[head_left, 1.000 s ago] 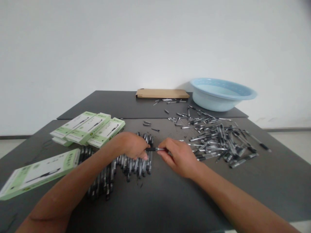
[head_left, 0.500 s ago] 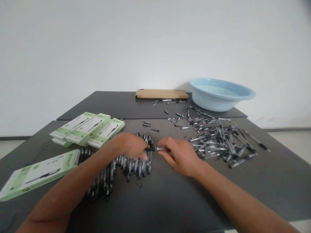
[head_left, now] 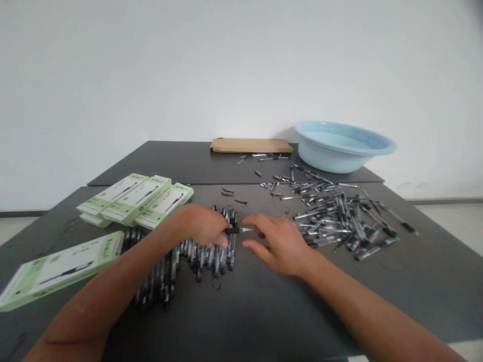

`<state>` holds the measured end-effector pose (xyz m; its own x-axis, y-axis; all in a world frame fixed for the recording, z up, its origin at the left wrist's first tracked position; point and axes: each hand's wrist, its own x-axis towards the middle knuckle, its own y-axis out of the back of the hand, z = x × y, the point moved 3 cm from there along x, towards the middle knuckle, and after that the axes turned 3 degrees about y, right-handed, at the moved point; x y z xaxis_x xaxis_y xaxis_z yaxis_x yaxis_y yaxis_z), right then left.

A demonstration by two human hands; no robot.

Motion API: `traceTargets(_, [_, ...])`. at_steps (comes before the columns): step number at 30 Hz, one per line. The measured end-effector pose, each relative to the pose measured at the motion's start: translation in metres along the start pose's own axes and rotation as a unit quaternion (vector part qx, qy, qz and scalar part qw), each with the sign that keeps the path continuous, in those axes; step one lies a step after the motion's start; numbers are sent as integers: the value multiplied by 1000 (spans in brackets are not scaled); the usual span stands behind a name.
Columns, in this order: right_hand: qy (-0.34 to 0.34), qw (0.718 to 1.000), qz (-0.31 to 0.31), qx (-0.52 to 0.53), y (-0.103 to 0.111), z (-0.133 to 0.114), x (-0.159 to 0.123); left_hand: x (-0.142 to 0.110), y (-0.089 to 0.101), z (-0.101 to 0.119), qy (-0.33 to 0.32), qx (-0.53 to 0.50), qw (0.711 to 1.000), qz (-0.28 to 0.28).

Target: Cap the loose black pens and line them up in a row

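Note:
My left hand is closed around a pen with a black grip, its pale tip pointing right. The rest of that pen is hidden by the hand. My right hand is just right of the tip, thumb and forefinger spread apart, with the tip reaching toward the gap between them. Beneath and beside my left hand lie rows of black and clear pens, side by side. Another bundle of pens lies partly behind my left forearm.
Green and white pen boxes are stacked at the left, with one more box nearer. A heap of loose pens spreads at the right. Behind it stands a blue basin, beside a flat cardboard piece. Small black parts lie mid-table.
My right thumb and forefinger have parted from the pen's tip end, where they were pinched before. My left hand keeps its hold in nearly the same place.

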<state>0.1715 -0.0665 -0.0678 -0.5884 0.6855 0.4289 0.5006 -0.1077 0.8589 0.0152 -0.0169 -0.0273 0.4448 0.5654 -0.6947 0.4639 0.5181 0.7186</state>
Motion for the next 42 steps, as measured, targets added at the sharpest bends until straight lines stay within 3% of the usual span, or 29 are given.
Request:
traceTargets(10, [7,999,1,-33,-5,-5,1,-1,-1,5,14,15,1000,7])
traceTargets(31, [-14,1000,3,13,0,-1,-1,-4,0,6,18,11,1000,11])
traceTargets(36, [20,1000,-7,-9,0,-4,-1,-5,2,9,27,29,999,1])
traceTargets(42, [16,1000,5,-24,-5,-8,0,-5,2,11,24,28,999,-1])
